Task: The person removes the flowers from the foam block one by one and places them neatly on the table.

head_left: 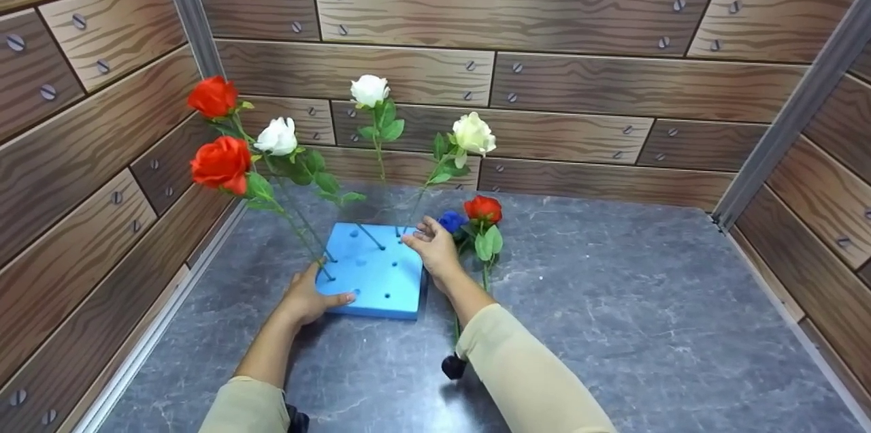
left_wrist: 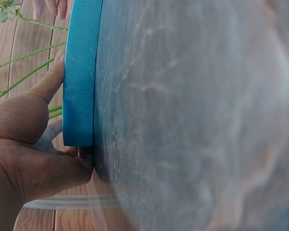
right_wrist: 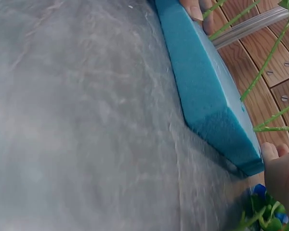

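Observation:
A square blue foam block (head_left: 374,283) with holes lies on the table. Standing in it are two red roses, one higher (head_left: 213,97) and one lower (head_left: 221,164). A white rose (head_left: 277,137), another white rose (head_left: 370,90) and a cream rose (head_left: 474,133) also rise from the block. My left hand (head_left: 306,297) grips its front left corner, the thumb lying on top. My right hand (head_left: 437,252) is at the back right corner beside the cream rose's stem, fingers loosely bent. In the right wrist view its thumb (right_wrist: 268,151) is close to the block's edge.
Right of the block, a red rose (head_left: 483,210) and a blue rose (head_left: 451,220) lie on the grey marbled table (head_left: 612,297), partly behind my right forearm. Wood-patterned walls (head_left: 578,79) enclose the table at the back and sides.

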A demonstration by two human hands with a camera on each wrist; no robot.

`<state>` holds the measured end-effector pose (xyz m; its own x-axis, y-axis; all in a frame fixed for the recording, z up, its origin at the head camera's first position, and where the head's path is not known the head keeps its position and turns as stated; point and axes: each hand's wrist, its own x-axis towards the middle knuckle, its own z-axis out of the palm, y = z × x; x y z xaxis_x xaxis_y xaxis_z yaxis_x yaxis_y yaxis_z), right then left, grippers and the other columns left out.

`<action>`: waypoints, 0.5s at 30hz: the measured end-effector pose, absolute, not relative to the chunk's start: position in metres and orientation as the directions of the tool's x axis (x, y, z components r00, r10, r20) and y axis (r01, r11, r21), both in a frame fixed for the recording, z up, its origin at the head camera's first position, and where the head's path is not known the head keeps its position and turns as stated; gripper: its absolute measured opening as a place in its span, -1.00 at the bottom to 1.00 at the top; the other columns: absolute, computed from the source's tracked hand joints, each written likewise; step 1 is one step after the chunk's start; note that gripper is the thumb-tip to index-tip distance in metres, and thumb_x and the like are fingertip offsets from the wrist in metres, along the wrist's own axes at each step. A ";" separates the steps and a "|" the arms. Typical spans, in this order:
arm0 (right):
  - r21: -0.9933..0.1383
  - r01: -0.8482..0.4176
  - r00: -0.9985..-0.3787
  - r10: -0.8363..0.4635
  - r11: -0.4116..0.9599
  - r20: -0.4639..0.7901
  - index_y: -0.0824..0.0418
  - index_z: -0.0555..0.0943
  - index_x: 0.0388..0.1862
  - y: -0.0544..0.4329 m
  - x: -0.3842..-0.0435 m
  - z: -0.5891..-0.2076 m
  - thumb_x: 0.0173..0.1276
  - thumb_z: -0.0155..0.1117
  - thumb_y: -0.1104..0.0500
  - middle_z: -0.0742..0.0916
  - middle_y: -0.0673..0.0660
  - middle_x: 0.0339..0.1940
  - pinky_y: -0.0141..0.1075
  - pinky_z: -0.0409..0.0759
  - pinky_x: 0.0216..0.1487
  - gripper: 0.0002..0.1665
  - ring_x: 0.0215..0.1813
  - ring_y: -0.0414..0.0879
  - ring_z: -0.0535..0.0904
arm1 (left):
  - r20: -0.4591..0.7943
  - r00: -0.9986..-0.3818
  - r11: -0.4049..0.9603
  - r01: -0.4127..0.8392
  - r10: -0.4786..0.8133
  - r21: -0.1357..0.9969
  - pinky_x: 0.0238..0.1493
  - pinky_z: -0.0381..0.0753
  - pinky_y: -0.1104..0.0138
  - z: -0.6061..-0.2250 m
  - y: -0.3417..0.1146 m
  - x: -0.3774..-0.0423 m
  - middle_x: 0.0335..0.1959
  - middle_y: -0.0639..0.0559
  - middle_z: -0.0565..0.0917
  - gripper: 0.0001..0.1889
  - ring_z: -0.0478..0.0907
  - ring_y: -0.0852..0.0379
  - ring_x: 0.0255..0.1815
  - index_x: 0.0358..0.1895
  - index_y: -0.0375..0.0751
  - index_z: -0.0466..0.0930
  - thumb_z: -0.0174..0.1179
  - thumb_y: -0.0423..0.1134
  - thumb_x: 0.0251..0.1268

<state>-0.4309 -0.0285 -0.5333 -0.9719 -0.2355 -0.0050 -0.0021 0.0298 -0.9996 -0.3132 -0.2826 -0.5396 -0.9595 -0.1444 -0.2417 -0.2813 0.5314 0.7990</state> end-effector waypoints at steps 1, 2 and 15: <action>-1.000 -0.001 -0.975 -0.220 0.027 -0.005 0.36 0.14 0.77 -0.031 -0.433 -0.532 0.58 0.41 0.16 0.43 0.39 0.68 0.05 0.50 0.62 -0.03 0.68 0.28 0.41 | -0.240 -0.960 0.533 -0.279 -0.143 0.799 0.67 0.19 -0.38 -0.539 -0.282 -0.315 0.77 -0.51 -0.11 0.24 -0.10 -0.59 0.76 0.81 -0.10 -0.07 0.60 0.13 0.26; -1.000 -0.004 -0.979 -0.206 0.023 -0.001 0.35 0.15 0.77 -0.033 -0.435 -0.530 0.58 0.42 0.16 0.45 0.38 0.68 0.05 0.51 0.62 -0.03 0.67 0.28 0.42 | -0.237 -0.961 0.536 -0.276 -0.143 0.798 0.67 0.19 -0.38 -0.538 -0.282 -0.317 0.77 -0.51 -0.11 0.24 -0.11 -0.60 0.76 0.81 -0.10 -0.07 0.60 0.13 0.25; -0.997 0.064 -0.989 -0.134 -0.053 -0.057 0.38 0.48 0.52 -0.054 -0.445 -0.537 0.66 0.23 0.33 0.64 0.36 0.40 -0.02 0.61 0.50 -0.48 0.49 0.21 0.59 | -0.227 -0.963 0.538 -0.269 -0.144 0.799 0.67 0.19 -0.38 -0.538 -0.283 -0.315 0.76 -0.53 -0.09 0.23 -0.09 -0.59 0.76 0.81 -0.14 -0.08 0.60 0.09 0.28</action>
